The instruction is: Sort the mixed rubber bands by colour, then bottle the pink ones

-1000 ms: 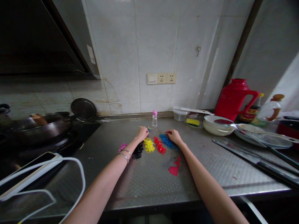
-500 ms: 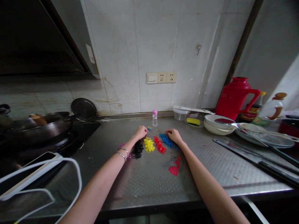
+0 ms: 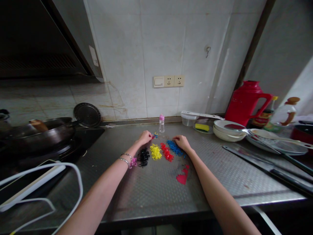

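Note:
My left hand (image 3: 145,137), fingertips drawn together, is at the edge of a small mixed-colour pile of rubber bands (image 3: 155,135). The fingertips are too small to show what they hold. My right hand (image 3: 182,142) has its fingers bent together at the far end of the blue rubber bands (image 3: 175,148); anything between them is hidden. Lined up leftward from there are piles of red bands (image 3: 167,152), yellow bands (image 3: 156,152) and black bands (image 3: 143,157). Pink-purple bands (image 3: 133,163) lie partly behind my left wrist. Behind the piles stands a clear bottle with a pink cap (image 3: 161,124).
On the metal counter (image 3: 146,192) lies a torn red piece (image 3: 182,176). To the right are bowls (image 3: 228,132), a long knife (image 3: 251,160), a sponge (image 3: 202,127) and a red thermos (image 3: 246,104). A pan (image 3: 49,130) and white cable (image 3: 79,182) are on the left.
My left hand has shifted slightly left, baring more of the mixed pile, where red now shows, and more of the black and pink-purple bands. My right hand has hardly moved.

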Motion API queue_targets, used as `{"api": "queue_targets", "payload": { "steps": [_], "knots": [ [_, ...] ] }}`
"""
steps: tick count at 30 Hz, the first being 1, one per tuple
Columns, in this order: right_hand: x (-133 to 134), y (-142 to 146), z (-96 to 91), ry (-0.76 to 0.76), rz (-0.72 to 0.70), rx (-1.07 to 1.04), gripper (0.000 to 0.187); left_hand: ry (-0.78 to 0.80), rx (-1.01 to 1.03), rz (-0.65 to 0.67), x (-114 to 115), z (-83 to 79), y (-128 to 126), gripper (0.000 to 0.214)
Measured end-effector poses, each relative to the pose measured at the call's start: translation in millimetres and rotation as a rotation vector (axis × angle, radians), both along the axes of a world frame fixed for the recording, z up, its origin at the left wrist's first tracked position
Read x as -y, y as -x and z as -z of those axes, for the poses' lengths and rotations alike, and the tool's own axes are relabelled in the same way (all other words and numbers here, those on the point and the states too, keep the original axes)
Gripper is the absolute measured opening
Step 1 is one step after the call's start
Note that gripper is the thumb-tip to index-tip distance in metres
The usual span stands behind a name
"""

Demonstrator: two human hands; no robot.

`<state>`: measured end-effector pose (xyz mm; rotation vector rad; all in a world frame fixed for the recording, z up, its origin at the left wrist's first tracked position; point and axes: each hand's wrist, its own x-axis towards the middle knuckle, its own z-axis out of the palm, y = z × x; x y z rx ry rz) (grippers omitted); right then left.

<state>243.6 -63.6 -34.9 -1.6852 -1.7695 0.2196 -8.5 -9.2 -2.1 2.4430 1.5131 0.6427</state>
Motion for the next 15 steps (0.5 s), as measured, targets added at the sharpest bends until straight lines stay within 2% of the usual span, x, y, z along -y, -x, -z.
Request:
{"api": "queue_targets", "payload": {
  "steps": [7,11,15],
  "knots": [
    [-0.6,0.0,-0.3,0.009,0.002,0.009,0.030,0.035,0.081,0.006,-4.5,-4.8,3.4,0.026],
    [-0.1,-0.2,0.2,0.001,0.000,0.018,0.030,0.069,0.087,0.135,1.9,-9.8,-6.0,0.023],
    [0.5,-0.4,0.1,-0.003,-0.005,0.012,0.030,0.110,0.048,0.285,13.9,-14.6,-27.2,0.019]
  ]
}}
